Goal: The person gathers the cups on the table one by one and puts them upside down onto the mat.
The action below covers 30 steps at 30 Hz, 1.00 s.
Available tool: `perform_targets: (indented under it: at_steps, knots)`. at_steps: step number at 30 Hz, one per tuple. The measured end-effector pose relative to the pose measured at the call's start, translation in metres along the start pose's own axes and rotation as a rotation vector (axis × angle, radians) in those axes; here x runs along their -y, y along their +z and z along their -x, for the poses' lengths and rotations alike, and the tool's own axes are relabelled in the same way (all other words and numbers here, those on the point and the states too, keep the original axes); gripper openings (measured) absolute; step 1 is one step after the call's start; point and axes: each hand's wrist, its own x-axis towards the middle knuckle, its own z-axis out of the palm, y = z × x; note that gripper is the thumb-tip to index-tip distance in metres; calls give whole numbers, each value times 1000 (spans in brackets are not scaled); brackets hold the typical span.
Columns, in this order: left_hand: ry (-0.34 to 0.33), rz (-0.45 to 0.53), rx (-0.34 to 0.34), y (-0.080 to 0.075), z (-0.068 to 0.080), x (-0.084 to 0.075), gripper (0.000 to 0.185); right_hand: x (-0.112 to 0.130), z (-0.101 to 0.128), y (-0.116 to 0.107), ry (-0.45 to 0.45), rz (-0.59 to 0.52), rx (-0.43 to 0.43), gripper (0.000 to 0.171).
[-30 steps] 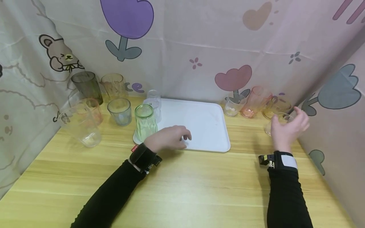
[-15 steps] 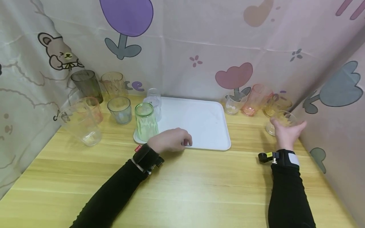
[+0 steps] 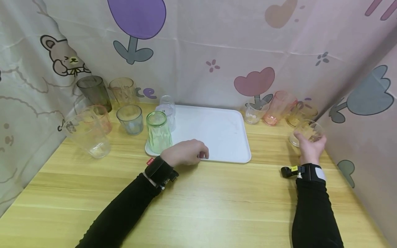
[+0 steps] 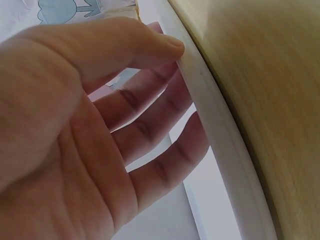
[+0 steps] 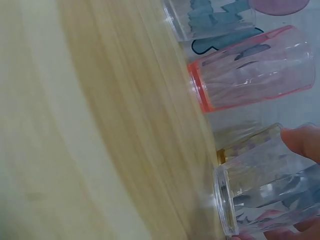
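My left hand [image 3: 201, 154] rests on the front edge of the white tray [image 3: 217, 127], its fingers relaxed. In the left wrist view the thumb lies on the tray rim [image 4: 220, 140] and the fingers [image 4: 165, 115] stretch over the tray's surface. A green glass [image 3: 158, 132] stands on the tray's left end, with a clear glass [image 3: 168, 107] behind it. At the far right my right hand [image 3: 310, 143] grips a clear ribbed glass [image 3: 306, 131] that stands on the table. The right wrist view shows a fingertip [image 5: 302, 142] on that glass [image 5: 265, 195].
A small clear glass [image 3: 254, 113], a pink glass [image 3: 277, 107] and an amber glass [image 3: 301, 115] stand behind the right hand. Several glasses cluster at the back left, among them a dark one [image 3: 94, 92] and a large clear one [image 3: 87, 136]. Patterned curtains wall the table.
My right hand has come down from an open pose beside the clear ribbed glass and closed round it. The left hand slid slightly back to the tray's front edge.
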Motion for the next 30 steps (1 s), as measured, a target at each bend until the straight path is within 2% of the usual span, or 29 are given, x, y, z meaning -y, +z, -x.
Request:
perform_targets:
  at_steps: [9,14,18,21,25,30]
  knots:
    - [-7,3,-3,1,0,1,25,1,1,3,18,-12,-14,101]
    - [-13,6,-1,1,1,1,26,4,3,5,19,-84,15,102]
    - [1,0,-4,1,0,1,26,8,8,7,22,-93,-16,89]
    - [11,-4,-7,1,0,2,26,13,13,10,-7,-111,-24,87]
    - [13,-4,-7,1,0,2,26,20,21,17,-82,-230,0,84]
    - [13,-3,-8,1,-1,3,26,27,32,29,-174,-387,14,62]
